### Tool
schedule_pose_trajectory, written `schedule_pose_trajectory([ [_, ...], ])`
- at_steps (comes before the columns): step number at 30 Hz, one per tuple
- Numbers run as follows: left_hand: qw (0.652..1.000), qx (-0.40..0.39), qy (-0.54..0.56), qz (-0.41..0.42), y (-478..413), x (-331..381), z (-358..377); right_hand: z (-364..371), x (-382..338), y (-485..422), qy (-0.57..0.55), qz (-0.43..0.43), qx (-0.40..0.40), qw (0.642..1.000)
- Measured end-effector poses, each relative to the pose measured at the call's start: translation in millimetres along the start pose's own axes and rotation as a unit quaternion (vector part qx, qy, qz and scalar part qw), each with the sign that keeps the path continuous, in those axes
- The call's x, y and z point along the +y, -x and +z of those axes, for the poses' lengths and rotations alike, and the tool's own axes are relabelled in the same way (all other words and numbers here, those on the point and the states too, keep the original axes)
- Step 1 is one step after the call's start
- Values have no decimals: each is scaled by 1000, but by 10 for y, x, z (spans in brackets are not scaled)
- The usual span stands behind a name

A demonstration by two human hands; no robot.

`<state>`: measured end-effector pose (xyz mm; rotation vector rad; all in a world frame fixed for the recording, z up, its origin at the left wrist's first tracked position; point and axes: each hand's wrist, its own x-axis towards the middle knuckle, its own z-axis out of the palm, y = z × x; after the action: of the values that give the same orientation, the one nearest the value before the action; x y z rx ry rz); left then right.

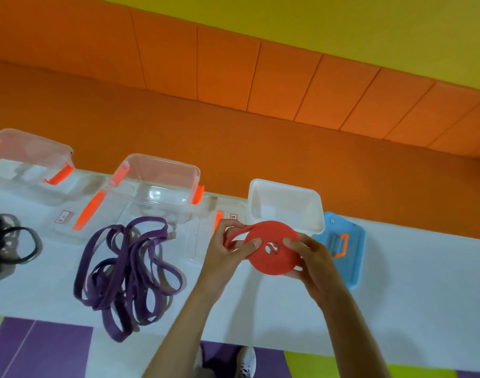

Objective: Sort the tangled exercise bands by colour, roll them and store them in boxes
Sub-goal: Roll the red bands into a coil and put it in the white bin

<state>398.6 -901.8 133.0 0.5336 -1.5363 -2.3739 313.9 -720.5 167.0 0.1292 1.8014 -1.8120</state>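
White table (397,282); both hands, left (227,249), right (312,257), pinch rolled red band (274,249).

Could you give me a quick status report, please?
Left hand and right hand hold red roll, tail loose. White box open behind. Purple bands unrolled.

Both hands held a rolled red band (277,233) above the white table (424,268). The left hand (227,246) pinched its loose tail and the right hand (312,257) gripped its right edge. Tangled purple bands (126,268) and black bands (6,241) lay to the left. Behind stood a far-left clear box (28,156), a middle clear box (157,181), a white box (285,203) and a blue lid (350,241).
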Motion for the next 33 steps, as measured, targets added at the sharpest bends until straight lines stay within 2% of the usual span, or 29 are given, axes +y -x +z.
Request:
schedule_pose_trajectory([
  [2, 1000, 25, -14, 3, -44, 2, -12, 108, 72, -19, -45, 3, 34, 998],
  [6, 993, 27, -107, 41, -67, -7, 16, 229, 132, -29, -109, -7, 97, 989],
  [11, 999, -11, -42, -21, -212, 38, 88, 214, 131, -75, -166, -25, 161, 973],
  [14, 999, 23, -30, -30, -321, 0, 200, 153, 177, -187, -177, -31, 180, 967],
  [17, 997, 55, -21, -45, -475, -103, 354, 61, 203, -389, -199, -28, 191, 961],
  [21, 994, 47, -74, -61, -805, -279, 561, -107, 165, -756, -229, -6, 191, 954],
  [25, 986, 101, -105, -85, -1259, -469, 809, -343, 99, -1211, -263, 32, 168, 950],
  [27, 985, 102, -106, -85, -1505, -545, 916, -460, 84, -1464, -281, 45, 156, 946],
  [33, 975, 140, -80, -152, -2128, -875, 1155, -771, 115, -2132, -228, 74, 128, 963],
])
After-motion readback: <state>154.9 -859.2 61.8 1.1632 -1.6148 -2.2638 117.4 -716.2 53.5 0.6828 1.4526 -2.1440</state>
